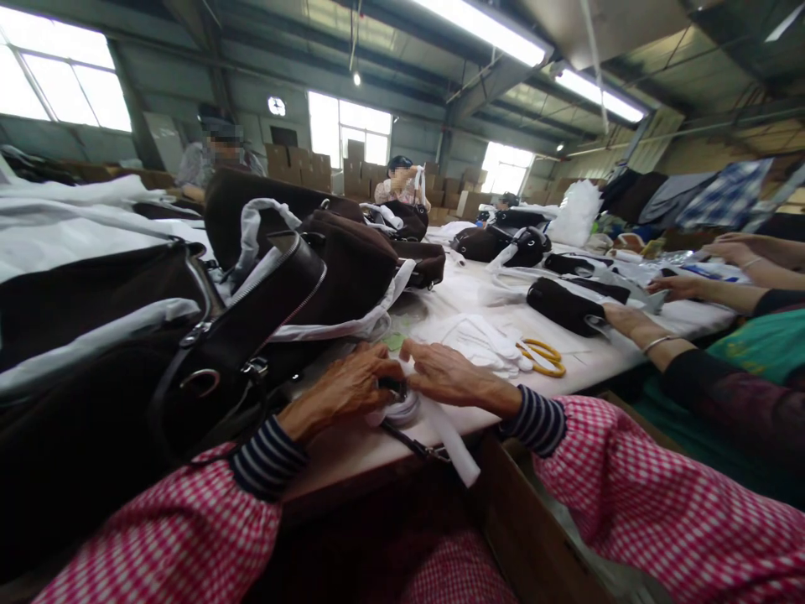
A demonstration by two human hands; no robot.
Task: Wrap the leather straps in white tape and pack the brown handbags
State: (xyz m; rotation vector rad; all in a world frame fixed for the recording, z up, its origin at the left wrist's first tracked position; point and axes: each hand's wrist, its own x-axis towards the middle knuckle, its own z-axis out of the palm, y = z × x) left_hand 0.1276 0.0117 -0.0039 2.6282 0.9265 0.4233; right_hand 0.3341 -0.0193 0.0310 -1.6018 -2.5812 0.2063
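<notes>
Checked pink sleeves [660, 495] end in ribbed, striped cuffs [541, 419]; left hand [349, 382] and right hand [446, 373] meet, fingers bent, over a flat white strip [454, 445] drooping past the pale table's edge [352, 461], beside a thin dark strap [407, 441]; whether either pinches it, I cannot tell.

Left hand [352, 382] and right hand [449, 373] are sitting close together below frame centre, fingers [412, 352] pointing inward; left forearm [182, 512] is slanting from lower left, right forearm [654, 486] from lower right.
</notes>
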